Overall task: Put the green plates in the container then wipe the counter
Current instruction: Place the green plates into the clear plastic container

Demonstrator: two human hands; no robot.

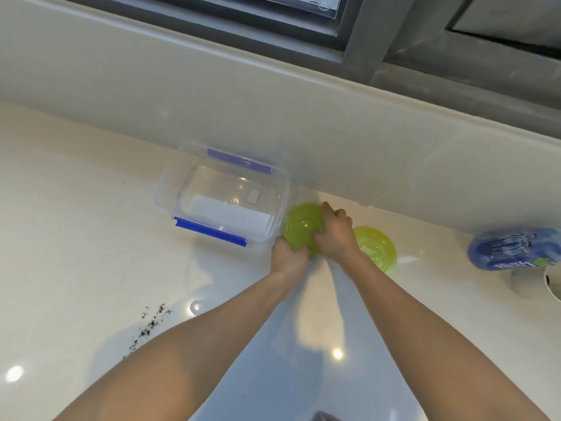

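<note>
Gripping round glossy green plate (300,227), left hand (288,258), right hand (335,235)

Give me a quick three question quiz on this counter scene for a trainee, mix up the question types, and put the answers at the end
1. True or false: both green plates already lie inside the clear container.
2. Multiple choice: which plate do the left hand and right hand have in their grip? A, the plate nearer the container; B, the plate farther right; C, neither.
3. Short answer: what on the counter needs wiping, and where is it?

Key
1. False; both are outside, to the container's right.
2. A.
3. Dark crumbs, near the left forearm.
</note>
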